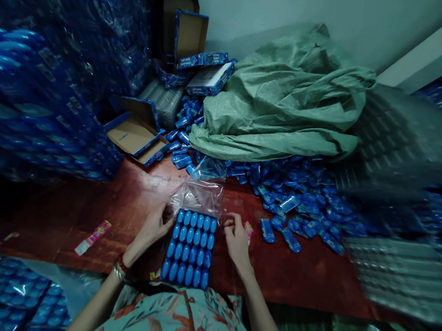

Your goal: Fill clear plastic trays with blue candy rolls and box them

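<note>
A block of glossy blue oval pieces [192,247] in neat rows lies at the table's front edge, close to my body. A clear plastic bag [200,195] spreads from its far end; whether it also wraps the block I cannot tell. My left hand [156,225] is at the block's far left corner, thumb and fingers closed at the bag's edge. On the opposite side, my right hand [237,239] has curled fingers pinched by the bag's right edge, a little apart from the blue pieces.
Small blue packets [299,205] lie heaped under a green sack [287,98]. Open cardboard boxes [133,132] stand at back left. Wrapped blue stacks [34,98] rise on the left, clear trays [402,279] on the right. A pink strip [93,237] lies on the red-brown table [57,222].
</note>
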`<state>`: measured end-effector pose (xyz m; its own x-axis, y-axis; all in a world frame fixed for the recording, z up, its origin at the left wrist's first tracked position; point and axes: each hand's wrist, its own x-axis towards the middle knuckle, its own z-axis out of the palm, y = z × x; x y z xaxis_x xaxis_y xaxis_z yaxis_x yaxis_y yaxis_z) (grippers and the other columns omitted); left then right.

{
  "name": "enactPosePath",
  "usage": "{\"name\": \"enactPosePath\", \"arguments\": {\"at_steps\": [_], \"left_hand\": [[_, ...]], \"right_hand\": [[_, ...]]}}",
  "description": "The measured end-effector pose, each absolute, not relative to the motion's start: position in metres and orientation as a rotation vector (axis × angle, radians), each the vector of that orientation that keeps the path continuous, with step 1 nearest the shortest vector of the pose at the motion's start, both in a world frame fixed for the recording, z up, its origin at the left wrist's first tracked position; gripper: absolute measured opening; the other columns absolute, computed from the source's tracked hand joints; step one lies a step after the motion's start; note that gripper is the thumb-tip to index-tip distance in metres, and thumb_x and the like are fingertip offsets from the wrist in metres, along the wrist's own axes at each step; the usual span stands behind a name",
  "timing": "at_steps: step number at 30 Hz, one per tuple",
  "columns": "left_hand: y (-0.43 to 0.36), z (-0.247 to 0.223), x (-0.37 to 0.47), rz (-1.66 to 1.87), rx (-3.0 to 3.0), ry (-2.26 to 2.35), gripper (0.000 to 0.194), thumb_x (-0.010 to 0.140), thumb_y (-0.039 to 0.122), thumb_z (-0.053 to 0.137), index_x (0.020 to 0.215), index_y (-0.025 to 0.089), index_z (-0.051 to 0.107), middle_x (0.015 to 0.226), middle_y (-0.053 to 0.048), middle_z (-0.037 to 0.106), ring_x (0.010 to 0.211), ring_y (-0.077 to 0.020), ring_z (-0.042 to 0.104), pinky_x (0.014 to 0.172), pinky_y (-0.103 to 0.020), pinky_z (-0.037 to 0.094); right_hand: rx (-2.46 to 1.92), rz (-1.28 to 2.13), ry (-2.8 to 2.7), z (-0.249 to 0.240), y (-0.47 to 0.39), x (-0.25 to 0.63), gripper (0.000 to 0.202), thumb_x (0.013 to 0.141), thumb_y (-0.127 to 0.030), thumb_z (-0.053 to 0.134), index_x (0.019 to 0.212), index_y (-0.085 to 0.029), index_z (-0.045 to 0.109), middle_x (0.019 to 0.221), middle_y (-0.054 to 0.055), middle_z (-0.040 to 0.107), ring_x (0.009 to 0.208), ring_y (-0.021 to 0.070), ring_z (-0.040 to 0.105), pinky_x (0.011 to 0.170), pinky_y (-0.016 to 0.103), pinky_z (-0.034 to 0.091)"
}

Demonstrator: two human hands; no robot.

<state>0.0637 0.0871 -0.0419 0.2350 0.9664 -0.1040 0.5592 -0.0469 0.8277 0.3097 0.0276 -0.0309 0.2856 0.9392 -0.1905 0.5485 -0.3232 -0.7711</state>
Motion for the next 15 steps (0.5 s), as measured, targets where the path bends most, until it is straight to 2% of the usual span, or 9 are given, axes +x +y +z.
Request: {"name": "enactPosePath", "arguments": {"at_steps": [2,6,11,15], "left_hand": [[0.093,-0.040,0.066,0.668,1.668,1.394,0.022,0.077,0.035,0.053,0.085,0.015,0.053,0.081,-0.004,0.060,0.073,-0.0170,0.055,0.066,-0.027,0.044],[0.095,-0.030,0.071,0.699,1.648,1.370,0.023,0.080,0.036,0.048,0.068,0.016,0.053,0.064,-0.001,0.055,0.063,-0.0145,0.051,0.059,-0.025,0.041],[0.066,-0.020,0.068,0.760,1.764,1.300,0.022,0.086,0.030,0.043,0.073,0.017,0.055,0.067,0.000,0.056,0.063,-0.0124,0.050,0.061,-0.023,0.042],[0.034,-0.022,0.058,0.868,1.845,1.300,0.022,0.089,0.023,0.039,0.075,0.018,0.055,0.070,-0.001,0.056,0.064,-0.0114,0.052,0.063,-0.022,0.045]], "right_hand": [[-1.885,0.973,-1.320,-0.032,0.041,0.313,0.027,0.082,-0.036,0.038,0.103,-0.022,0.048,0.073,-0.002,0.055,0.065,0.0146,0.054,0.064,0.027,0.042],[-1.782,1.076,-1.330,-0.040,0.059,0.310,0.024,0.079,-0.044,0.046,0.076,-0.021,0.050,0.057,-0.005,0.047,0.054,0.0127,0.049,0.053,0.024,0.039],[-1.673,0.728,-1.411,-0.037,0.022,0.302,0.015,0.085,-0.027,0.040,0.080,-0.021,0.054,0.071,0.000,0.059,0.065,0.0138,0.056,0.061,0.025,0.045],[-1.484,0.397,-1.630,-0.034,-0.023,0.298,0.024,0.085,-0.010,0.039,0.090,-0.023,0.059,0.078,0.002,0.065,0.073,0.0149,0.061,0.069,0.028,0.048]]}}
